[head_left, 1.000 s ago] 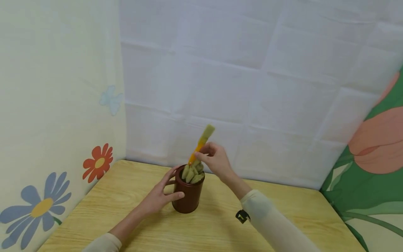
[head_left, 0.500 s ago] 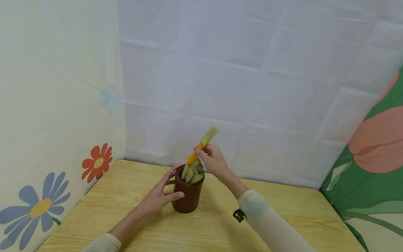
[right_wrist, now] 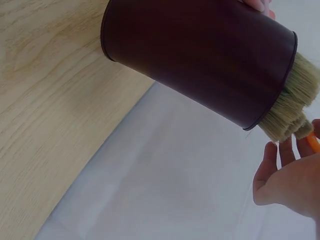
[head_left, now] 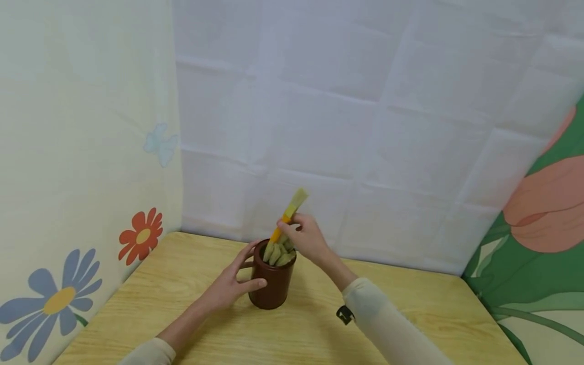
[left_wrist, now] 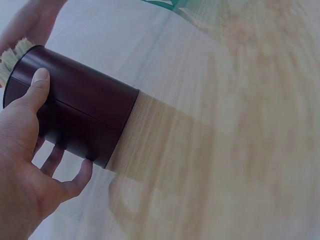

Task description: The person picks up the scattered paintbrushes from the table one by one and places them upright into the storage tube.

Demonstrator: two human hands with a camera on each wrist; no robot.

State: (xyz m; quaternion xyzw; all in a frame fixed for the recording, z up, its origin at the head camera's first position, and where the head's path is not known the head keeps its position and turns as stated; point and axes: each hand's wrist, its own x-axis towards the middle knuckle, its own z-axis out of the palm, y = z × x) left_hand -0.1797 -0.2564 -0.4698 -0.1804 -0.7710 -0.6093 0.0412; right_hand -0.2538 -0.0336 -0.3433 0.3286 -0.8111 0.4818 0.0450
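In the head view, a dark brown cylindrical cup point(head_left: 271, 290) stands upright on the table, its side handle facing left. Several brushes with beige bristles point(head_left: 279, 256) fill it, bristles up. My left hand point(head_left: 230, 283) holds the cup from the left, thumb on its front; in the left wrist view the thumb point(left_wrist: 38, 90) lies along the wall and the fingers curl underneath. My right hand point(head_left: 307, 241) pinches a brush point(head_left: 296, 200) with an orange handle, tilted, bristles up, its lower end at the bristles in the cup. The right wrist view catches just the orange handle point(right_wrist: 313, 142).
The wooden table point(head_left: 388, 314) reaches back to a creased white cloth wall point(head_left: 319, 101). A flower-printed panel point(head_left: 91, 177) rises on the left, another printed panel point(head_left: 543, 213) on the right. A small black tag point(head_left: 344, 315) hangs at the right sleeve.
The right hand has brought the orange-handled brush a little left and down, lowering its end into the bristles at the cup's mouth. The left hand and cup stay put.
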